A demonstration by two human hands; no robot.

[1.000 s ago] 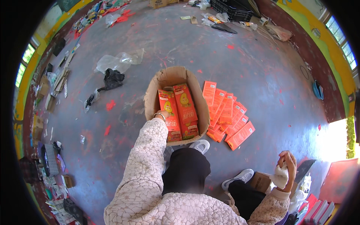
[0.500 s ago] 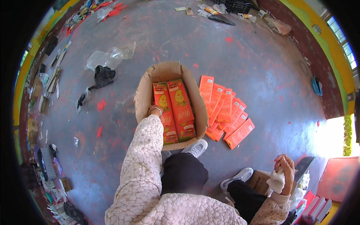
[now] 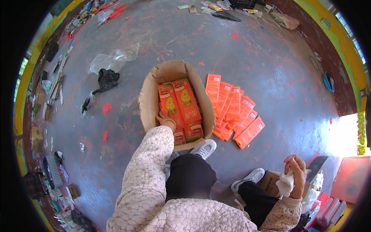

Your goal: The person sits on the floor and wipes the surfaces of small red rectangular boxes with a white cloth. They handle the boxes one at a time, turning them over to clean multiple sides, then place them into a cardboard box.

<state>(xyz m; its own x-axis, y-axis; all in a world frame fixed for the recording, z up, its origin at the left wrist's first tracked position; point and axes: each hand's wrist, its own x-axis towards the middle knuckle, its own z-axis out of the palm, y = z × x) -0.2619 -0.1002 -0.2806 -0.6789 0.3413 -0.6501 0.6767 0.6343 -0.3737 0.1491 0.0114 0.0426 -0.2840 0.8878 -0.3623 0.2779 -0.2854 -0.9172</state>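
Possibly a makeshift workroom, scuffed floor (image 3: pixel 262 65), painted walls (image 3: pixel 342 85), edge clutter (image 3: pixel 55 172)

Grey floor (image 3: pixel 282 100) bears an open carton (image 3: pixel 149 102), orange packets (image 3: pixel 233 110).

Packets (image 3: pixel 233 106) are orange-red, the carton (image 3: pixel 150 96) brown, the jacket (image 3: pixel 189 216) pale flower-patterned.

Quilted jacket (image 3: pixel 201 214) worn: pale pinkish beige, large flower shapes outlined all over in darker taupe, surface puffed by stitching. Left sleeve (image 3: pixel 143 170) and right sleeve (image 3: pixel 284 214) patterned to match jacket; right sleeve finished with plain ribbed cuff (image 3: pixel 291 202). Just beyond jacket's left sleeve end, wrist of left hand (image 3: pixel 166 116) ringed by thin pale bangle (image 3: pixel 169 120). Beyond jacket's front, legs covered by plain black trousers (image 3: pixel 190 176). Farthest from jacket, white-and-grey left sneaker (image 3: pixel 206 148) and right sneaker (image 3: pixel 250 179) worn.
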